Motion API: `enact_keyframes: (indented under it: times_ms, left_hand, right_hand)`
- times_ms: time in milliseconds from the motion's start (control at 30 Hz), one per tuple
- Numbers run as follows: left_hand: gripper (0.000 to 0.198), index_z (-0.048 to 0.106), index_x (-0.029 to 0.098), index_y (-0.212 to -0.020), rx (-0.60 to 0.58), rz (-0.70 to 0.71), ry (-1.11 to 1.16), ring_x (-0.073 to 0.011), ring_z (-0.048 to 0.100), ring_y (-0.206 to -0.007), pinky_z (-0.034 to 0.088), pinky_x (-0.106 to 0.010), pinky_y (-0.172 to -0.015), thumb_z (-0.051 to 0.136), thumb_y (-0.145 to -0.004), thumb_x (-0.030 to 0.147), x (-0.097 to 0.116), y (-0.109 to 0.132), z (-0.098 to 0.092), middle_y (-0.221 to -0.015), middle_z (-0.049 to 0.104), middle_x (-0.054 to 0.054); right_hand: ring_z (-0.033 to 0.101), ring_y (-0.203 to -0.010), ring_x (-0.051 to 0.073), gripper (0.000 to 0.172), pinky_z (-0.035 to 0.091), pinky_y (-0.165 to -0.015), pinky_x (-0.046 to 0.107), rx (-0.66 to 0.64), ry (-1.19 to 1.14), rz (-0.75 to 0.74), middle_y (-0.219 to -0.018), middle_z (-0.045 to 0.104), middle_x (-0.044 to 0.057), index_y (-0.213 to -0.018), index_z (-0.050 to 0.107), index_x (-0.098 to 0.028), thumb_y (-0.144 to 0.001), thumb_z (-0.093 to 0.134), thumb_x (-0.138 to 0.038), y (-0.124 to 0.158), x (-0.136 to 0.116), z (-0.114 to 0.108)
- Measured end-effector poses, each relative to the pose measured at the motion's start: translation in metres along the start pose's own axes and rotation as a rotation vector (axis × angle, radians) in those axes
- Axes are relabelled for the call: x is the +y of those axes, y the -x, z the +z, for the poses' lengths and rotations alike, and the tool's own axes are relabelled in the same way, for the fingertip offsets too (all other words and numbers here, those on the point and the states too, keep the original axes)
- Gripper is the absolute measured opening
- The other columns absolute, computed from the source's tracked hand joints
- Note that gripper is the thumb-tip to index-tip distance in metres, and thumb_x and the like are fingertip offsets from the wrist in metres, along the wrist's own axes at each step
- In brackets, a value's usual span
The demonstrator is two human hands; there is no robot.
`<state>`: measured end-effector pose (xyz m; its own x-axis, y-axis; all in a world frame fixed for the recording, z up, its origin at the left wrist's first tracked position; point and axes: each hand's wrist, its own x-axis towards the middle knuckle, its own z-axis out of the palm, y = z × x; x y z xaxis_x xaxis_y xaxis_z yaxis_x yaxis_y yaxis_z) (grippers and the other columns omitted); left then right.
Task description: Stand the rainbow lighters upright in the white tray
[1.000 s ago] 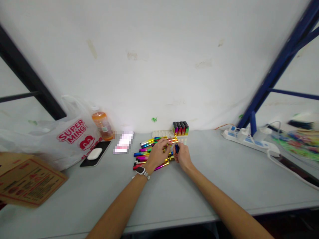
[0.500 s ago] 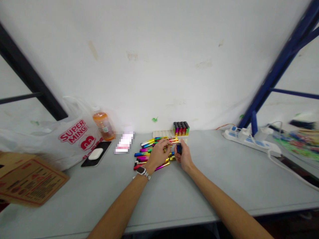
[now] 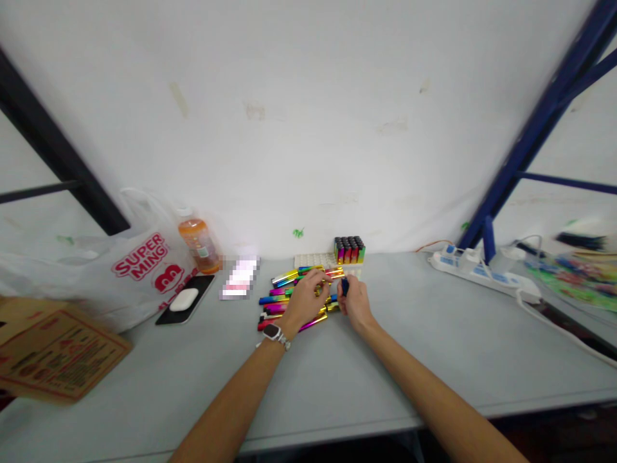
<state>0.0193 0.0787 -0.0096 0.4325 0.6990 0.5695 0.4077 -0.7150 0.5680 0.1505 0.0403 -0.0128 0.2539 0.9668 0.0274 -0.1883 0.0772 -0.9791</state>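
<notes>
A heap of shiny multicoloured lighters (image 3: 284,297) lies on the grey table (image 3: 337,373) near the wall. My left hand (image 3: 306,297), with a watch on its wrist, rests on the heap with its fingers curled around a gold lighter (image 3: 319,289). My right hand (image 3: 354,302) is just beside it, pinching a small dark blue lighter (image 3: 344,287) upright. Behind the hands stands a white tray (image 3: 315,259) with a block of upright lighters (image 3: 349,249) at its right end.
At the left are a white plastic bag (image 3: 139,263), an orange drink bottle (image 3: 196,244), a black phone with a white case on it (image 3: 184,299) and a cardboard box (image 3: 53,350). A white power strip (image 3: 477,271) with cables lies at the right, by a blue shelf frame (image 3: 540,122).
My right hand turned the blue lighter, lifting it a little and bringing it back close to my left hand. My left hand stayed on the heap.
</notes>
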Motion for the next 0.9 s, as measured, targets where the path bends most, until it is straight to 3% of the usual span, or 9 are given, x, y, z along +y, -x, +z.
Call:
enact_keyframes:
  times_ms: [233, 433, 600, 733, 833, 900]
  left_hand:
    - [0.017, 0.066, 0.020, -0.098, 0.040, -0.008, 0.068, -0.0193, 0.062, -0.095, 0.050, -0.034, -0.085, 0.051, -0.090, 0.018, 0.010, 0.001, -0.002, -0.103, 0.065, -0.007]
    - [0.021, 0.066, 0.019, -0.104, 0.037, -0.060, 0.232, -0.0166, 0.062, -0.087, 0.051, -0.030, -0.079, 0.063, -0.087, 0.031, 0.018, -0.001, 0.005, -0.101, 0.066, -0.006]
    - [0.025, 0.066, 0.017, -0.103, 0.025, -0.186, 0.421, -0.0171, 0.064, -0.086, 0.053, -0.030, -0.076, 0.067, -0.084, 0.034, 0.006, -0.003, 0.015, -0.096, 0.067, -0.007]
    - [0.026, 0.065, 0.016, -0.098, 0.005, -0.244, 0.522, -0.0162, 0.065, -0.082, 0.054, -0.030, -0.076, 0.069, -0.082, 0.037, 0.004, -0.009, 0.014, -0.090, 0.068, -0.005]
    - [0.026, 0.063, 0.016, -0.095, -0.006, -0.253, 0.598, -0.0142, 0.065, -0.078, 0.054, -0.028, -0.072, 0.069, -0.082, 0.038, 0.003, -0.025, 0.005, -0.087, 0.067, -0.004]
    - [0.028, 0.060, 0.016, -0.094, 0.068, -0.240, 0.620, -0.0136, 0.064, -0.077, 0.054, -0.027, -0.070, 0.071, -0.079, 0.037, -0.002, -0.042, -0.002, -0.085, 0.068, -0.003]
  right_hand:
    - [0.027, -0.034, 0.011, 0.047, 0.020, -0.034, 0.025, -0.025, 0.036, 0.003, -0.037, 0.031, -0.004, -0.053, 0.041, -0.024, -0.088, 0.034, -0.054, -0.003, 0.003, -0.003]
    - [0.023, -0.033, 0.010, 0.058, 0.015, -0.034, 0.024, -0.061, -0.043, 0.103, -0.036, 0.031, -0.005, -0.058, 0.047, -0.022, -0.086, 0.031, -0.070, -0.006, 0.011, -0.003]
    - [0.032, -0.035, 0.009, 0.064, 0.019, -0.035, 0.023, -0.076, -0.036, -0.008, -0.037, 0.038, -0.004, -0.059, 0.050, -0.020, -0.080, 0.038, -0.080, -0.007, 0.017, -0.002]
    - [0.038, -0.038, 0.011, 0.060, 0.026, -0.036, 0.023, -0.109, -0.020, -0.048, -0.045, 0.045, -0.004, -0.070, 0.054, -0.020, -0.082, 0.038, -0.077, -0.008, 0.015, -0.003]
    - [0.053, -0.057, 0.015, 0.051, 0.040, -0.045, 0.024, -0.077, -0.027, -0.111, -0.065, 0.058, 0.000, -0.082, 0.056, -0.021, -0.085, 0.041, -0.070, -0.014, 0.009, -0.009]
    - [0.059, -0.076, 0.017, 0.042, 0.046, -0.056, 0.025, 0.024, 0.001, -0.145, -0.080, 0.063, 0.002, -0.088, 0.056, -0.022, -0.083, 0.050, -0.063, -0.021, 0.005, -0.017]
